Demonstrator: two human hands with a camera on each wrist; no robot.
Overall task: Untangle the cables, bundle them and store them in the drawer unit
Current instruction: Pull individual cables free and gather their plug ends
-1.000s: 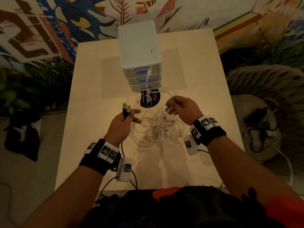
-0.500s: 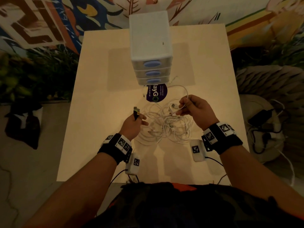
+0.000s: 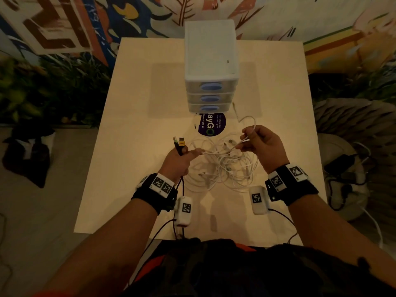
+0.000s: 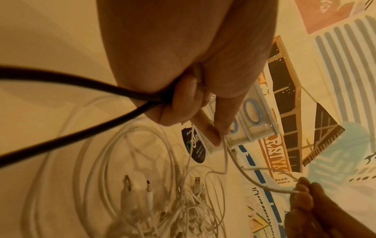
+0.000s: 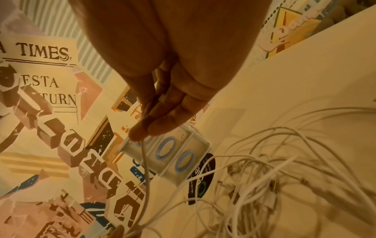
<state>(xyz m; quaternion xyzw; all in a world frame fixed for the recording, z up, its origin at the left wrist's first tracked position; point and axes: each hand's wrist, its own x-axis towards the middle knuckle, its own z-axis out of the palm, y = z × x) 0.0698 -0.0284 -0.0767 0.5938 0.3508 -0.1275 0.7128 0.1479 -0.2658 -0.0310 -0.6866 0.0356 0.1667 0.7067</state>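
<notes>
A tangle of white cables [image 3: 222, 168] lies on the table between my hands. My left hand [image 3: 179, 158] grips a black cable [image 4: 81, 99] whose two plugs [image 3: 179, 143] stick up above the fist. Its thumb and forefinger also pinch a thin white cable [image 4: 224, 154]. My right hand [image 3: 262, 144] pinches the same white cable [image 5: 145, 169], which loops above its fingers and runs tight across to the left hand. The white drawer unit [image 3: 211, 67] stands behind the tangle, its three blue-handled drawers closed.
A round dark sticker [image 3: 211, 125] lies on the table [image 3: 132, 125] in front of the drawers. On the floor are a dark bag [image 3: 27, 155] at the left and a pouf with black chargers [image 3: 347, 170] at the right. A mural wall stands behind.
The white cable's end, held up before the drawers a second ago, has come down. My right hand has moved right, and one strand now stretches between both hands.
</notes>
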